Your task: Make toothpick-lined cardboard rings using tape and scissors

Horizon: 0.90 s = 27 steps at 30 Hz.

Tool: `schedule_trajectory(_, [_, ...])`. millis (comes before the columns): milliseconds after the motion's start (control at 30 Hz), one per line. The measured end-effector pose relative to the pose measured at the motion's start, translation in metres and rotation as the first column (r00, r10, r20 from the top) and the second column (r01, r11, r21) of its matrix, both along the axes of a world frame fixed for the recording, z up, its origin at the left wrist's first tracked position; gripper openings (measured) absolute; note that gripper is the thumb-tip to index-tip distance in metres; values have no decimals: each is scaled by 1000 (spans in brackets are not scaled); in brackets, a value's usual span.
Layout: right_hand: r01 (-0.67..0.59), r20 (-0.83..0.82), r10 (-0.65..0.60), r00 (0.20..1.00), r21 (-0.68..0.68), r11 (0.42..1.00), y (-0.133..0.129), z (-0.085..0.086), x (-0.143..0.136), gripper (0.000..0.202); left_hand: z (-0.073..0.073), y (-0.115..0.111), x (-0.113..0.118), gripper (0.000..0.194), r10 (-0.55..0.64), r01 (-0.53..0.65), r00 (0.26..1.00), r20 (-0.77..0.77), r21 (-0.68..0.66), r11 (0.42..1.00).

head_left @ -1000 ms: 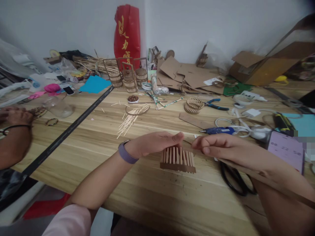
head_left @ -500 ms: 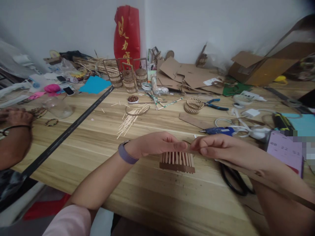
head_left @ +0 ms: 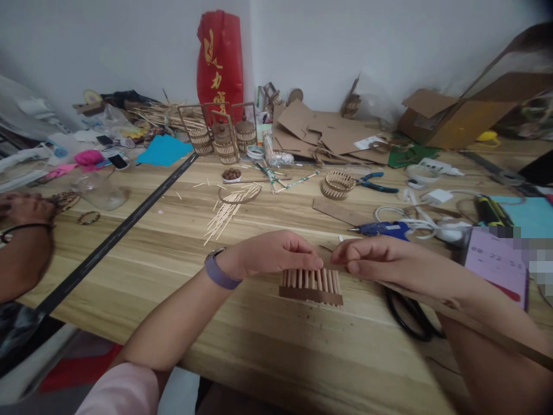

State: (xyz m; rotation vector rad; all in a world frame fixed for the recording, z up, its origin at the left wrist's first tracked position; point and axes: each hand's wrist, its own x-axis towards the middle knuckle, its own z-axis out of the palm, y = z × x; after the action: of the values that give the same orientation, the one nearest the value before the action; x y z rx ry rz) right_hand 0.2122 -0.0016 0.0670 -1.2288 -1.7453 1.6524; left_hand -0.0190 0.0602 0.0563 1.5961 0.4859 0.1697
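Observation:
A small frame of upright wooden sticks on a brown band (head_left: 311, 294) is at the middle front of the table. My left hand (head_left: 280, 252), wearing a purple wristband, is closed on its upper part, covering the top left. Just to the right, my right hand (head_left: 375, 257) pinches a long thin brown strip (head_left: 484, 328), which runs back under the forearm to the right edge. The strip's front end lies near the frame's top; whether they touch is hidden by the fingers.
Loose sticks (head_left: 225, 213), a round stick basket (head_left: 337, 185), pliers (head_left: 378, 183) and a blue glue gun (head_left: 382, 230) lie beyond my hands. Black scissors handles (head_left: 412, 314) and a phone (head_left: 496, 265) are right. Another person's hand (head_left: 28, 207) rests far left.
My left fingertips have drawn slightly left, away from my right fingers, widening the gap between them. The whole view has shifted a little.

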Motion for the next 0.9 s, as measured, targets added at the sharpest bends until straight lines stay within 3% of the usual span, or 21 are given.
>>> schedule_trajectory(267, [-55,85,48,995,87,995,-2,5,-3,36,2,1,-4,24,-43,35,997,65,110,993])
schedule_trajectory(600, [-143,294,56,954,282,949,-5,11,-8,33,10,-1,-7,27,-115,103,993,15,339,935])
schedule_trajectory(900, [-126,361,-9,932,348,929,-7,9,-8,36,12,-5,-8,39,-90,92,996,-23,398,913])
